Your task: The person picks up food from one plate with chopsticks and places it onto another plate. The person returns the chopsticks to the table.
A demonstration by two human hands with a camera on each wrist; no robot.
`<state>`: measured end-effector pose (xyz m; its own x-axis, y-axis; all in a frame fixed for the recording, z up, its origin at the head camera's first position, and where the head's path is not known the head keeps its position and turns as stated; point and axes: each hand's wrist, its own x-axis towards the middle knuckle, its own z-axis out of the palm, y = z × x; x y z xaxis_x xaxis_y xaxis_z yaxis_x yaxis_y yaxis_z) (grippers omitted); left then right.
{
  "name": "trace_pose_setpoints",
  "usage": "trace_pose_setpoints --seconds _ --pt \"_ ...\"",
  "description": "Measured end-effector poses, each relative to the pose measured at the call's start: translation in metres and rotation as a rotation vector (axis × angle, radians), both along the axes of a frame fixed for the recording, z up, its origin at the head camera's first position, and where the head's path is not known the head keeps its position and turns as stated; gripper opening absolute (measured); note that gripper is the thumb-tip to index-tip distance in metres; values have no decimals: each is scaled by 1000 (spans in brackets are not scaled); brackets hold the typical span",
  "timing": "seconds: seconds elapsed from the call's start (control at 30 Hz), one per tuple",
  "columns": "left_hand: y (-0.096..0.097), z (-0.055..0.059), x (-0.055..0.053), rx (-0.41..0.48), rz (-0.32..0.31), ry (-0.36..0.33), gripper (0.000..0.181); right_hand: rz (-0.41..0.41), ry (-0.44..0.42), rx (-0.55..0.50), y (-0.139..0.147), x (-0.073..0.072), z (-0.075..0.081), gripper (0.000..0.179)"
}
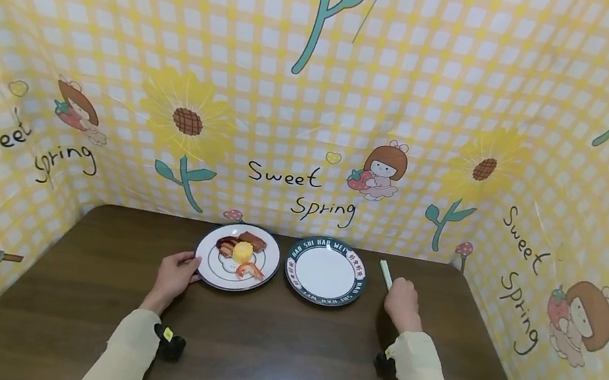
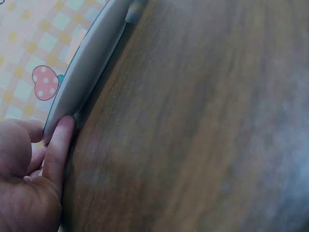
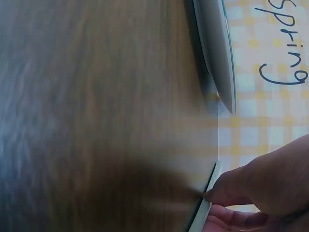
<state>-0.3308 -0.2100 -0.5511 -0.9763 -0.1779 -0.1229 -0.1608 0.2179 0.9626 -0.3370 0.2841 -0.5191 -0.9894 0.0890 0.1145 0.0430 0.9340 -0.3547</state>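
My left hand (image 1: pixel 175 277) pinches the left rim of a white plate (image 1: pixel 215 272) with a dark edge. In the left wrist view, one finger lies under the rim of this plate (image 2: pixel 89 67). On it are a yellow mound (image 1: pixel 242 252), brown meat slices (image 1: pixel 252 242) and a shrimp (image 1: pixel 250 271). Beside it sits a bare plate (image 1: pixel 324 274) with a dark green lettered rim. Right of that, my right hand (image 1: pixel 403 303) grips pale green chopsticks (image 1: pixel 385 272) close to the tabletop. The right wrist view shows the fingertips on the chopsticks (image 3: pixel 202 215); their lower part is hidden in the head view.
Both plates stand near the far edge of the dark brown wooden table (image 1: pixel 276 360). A yellow checked cloth (image 1: pixel 316 118) with printed flowers and lettering hangs around the back and sides. Each wrist carries a black camera, such as the left one (image 1: pixel 171 346).
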Motion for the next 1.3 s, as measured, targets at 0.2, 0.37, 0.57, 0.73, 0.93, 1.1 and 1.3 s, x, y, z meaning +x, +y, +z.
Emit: trace_pose_setpoints --seconds 0.2,0.37,0.57,0.73,0.93,1.1,1.3 --pt "1 0 -2 1 -4 4 54 -28 -20 17 -6 -3 -1 12" --pt "0 -2 -2 -4 2 9 52 -30 -26 7 -9 -4 -1 13" --pt "0 -3 0 -4 5 6 52 -32 -34 9 -12 -3 -1 12" --pt "0 -3 0 -1 5 10 52 -42 -40 -4 -13 -1 -3 11" --pt "1 -3 0 6 1 -2 52 -38 -33 7 -13 -2 -4 12" --pt "1 -2 -1 7 -14 -10 53 -33 -34 7 -11 -2 -4 13" --pt "-1 0 -3 -1 -26 -10 53 -25 -41 5 -12 -3 -3 13"
